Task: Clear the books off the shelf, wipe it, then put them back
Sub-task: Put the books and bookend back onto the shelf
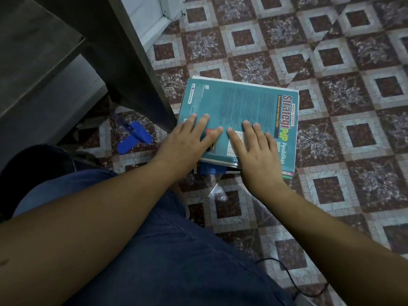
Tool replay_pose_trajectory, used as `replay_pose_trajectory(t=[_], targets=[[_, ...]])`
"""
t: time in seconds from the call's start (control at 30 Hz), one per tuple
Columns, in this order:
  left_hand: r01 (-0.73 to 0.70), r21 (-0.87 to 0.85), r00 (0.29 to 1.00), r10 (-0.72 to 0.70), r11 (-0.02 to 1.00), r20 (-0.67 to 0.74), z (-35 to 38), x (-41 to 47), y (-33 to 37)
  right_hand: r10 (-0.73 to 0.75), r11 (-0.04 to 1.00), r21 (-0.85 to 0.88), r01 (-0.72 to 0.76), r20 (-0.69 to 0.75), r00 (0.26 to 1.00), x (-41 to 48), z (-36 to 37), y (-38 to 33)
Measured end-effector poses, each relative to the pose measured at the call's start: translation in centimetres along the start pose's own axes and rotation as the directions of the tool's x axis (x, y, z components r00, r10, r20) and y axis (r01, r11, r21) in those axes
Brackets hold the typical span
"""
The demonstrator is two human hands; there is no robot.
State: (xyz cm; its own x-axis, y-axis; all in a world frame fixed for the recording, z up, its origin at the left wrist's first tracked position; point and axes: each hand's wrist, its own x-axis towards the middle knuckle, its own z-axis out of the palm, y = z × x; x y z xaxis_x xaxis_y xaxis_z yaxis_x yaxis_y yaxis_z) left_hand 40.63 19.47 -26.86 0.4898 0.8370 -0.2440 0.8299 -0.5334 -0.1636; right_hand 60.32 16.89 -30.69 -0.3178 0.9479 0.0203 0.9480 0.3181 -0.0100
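Dark blue denim trousers — stitched seams.

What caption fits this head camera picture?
Left hand and right hand rest flat on a teal Strategi PdP workbook topping a book pile on patterned floor.

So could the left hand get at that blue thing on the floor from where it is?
Probably yes. The left hand rests flat on the teal book, holding nothing, and the blue thing lies on the floor just beside it, with nothing between.

teal book lies flat atop a small stack on the floor.
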Motion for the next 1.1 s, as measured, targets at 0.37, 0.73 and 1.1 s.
replay_pose_trajectory(t=[0.37,0.73,1.1], targets=[[0.038,-0.173,0.999,-0.032,0.984,0.04,-1.0,0.4,-1.2,0.011,0.999,0.035,-0.012,0.025,1.0,0.7,-0.9,0.6],[0.085,-0.283,0.996,-0.07,0.955,0.063,-2.0,0.8,-1.1,-0.023,1.0,0.018,0.019,0.205,0.978,2.3,-4.4,0.5],[-0.004,-0.214,0.925,-0.077,0.977,-0.373,-6.7,-1.6,-5.1,0.048,0.996,-0.075,-0.04,0.111,0.993,3.4,-13.8,-2.8]])
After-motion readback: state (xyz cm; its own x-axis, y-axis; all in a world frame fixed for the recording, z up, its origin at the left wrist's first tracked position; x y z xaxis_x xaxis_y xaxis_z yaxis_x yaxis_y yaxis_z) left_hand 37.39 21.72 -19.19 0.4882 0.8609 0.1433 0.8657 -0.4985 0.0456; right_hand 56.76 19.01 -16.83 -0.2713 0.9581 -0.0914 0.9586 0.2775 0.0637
